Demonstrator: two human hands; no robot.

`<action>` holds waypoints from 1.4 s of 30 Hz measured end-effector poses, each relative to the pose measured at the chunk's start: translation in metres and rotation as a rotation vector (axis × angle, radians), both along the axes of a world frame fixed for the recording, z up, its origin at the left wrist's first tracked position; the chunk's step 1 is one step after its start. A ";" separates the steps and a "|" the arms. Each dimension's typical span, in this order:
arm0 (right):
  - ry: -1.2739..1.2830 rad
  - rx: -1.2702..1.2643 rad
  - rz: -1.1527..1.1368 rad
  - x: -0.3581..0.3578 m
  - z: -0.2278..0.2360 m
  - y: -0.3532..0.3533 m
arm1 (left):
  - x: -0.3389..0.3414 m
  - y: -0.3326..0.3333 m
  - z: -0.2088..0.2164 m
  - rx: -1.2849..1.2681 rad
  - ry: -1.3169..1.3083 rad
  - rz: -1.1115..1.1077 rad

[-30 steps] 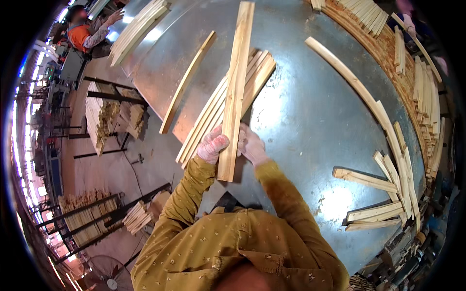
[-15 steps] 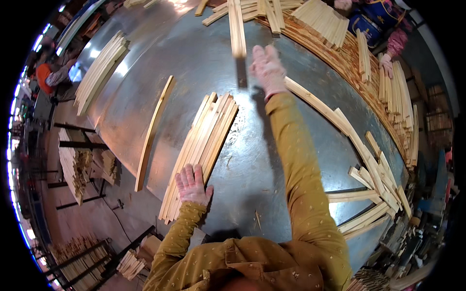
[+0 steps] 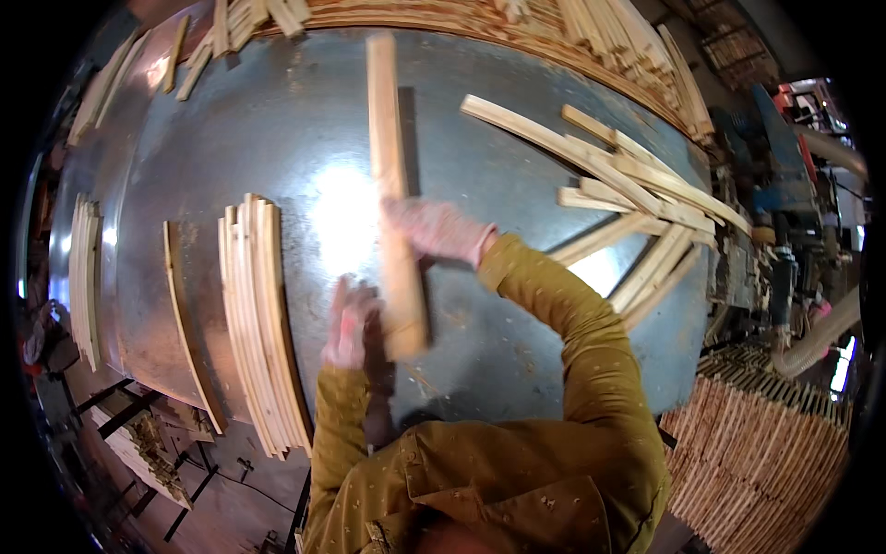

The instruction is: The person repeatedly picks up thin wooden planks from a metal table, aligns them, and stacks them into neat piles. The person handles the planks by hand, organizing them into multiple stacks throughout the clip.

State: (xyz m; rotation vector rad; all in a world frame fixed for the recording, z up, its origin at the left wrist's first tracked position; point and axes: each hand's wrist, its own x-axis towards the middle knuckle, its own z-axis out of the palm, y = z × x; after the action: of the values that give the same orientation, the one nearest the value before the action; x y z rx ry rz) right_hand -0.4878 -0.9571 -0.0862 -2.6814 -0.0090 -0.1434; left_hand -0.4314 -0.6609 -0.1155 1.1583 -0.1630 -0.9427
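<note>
My right hand (image 3: 441,231), in a pale glove, is closed around the middle of a long wooden board (image 3: 386,138). Raised off the grey metal table, the board points away from me and casts a shadow beside it. My left hand (image 3: 351,325) is just left of the board's near end, fingers stretched and somewhat blurred, holding nothing that I can see. Further left lies a bundle of wooden strips (image 3: 254,314) side by side, with a single thin strip (image 3: 185,323) beyond it.
To the right, loose strips (image 3: 637,194) lie crossed on the metal table (image 3: 489,369). A wooden panel (image 3: 415,14) with more strips borders the far side. Another strip bundle (image 3: 85,277) lies far left. Stacked wood (image 3: 757,443) and machinery (image 3: 784,286) stand right of the table.
My right hand, reaching far forward before, has come back toward me gripping the board. My left hand has come off the strip bundle and moved next to the board. The view has turned right.
</note>
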 end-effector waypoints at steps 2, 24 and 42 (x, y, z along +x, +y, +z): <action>0.147 -0.058 -0.097 -0.016 -0.002 -0.001 | -0.017 -0.048 0.043 -0.138 0.611 -0.326; 0.547 -0.292 -0.352 -0.078 -0.003 -0.158 | -0.055 0.173 0.002 1.544 -1.253 -0.122; 0.314 2.063 -0.732 -0.128 -0.080 0.087 | -0.138 0.010 -0.042 0.276 0.232 -0.202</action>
State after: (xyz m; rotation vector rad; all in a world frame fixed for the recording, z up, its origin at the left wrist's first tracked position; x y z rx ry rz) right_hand -0.6158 -0.8702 -0.1660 -0.5283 0.7420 0.0628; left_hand -0.5698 -0.6508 -0.1571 1.2896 0.0409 -1.3005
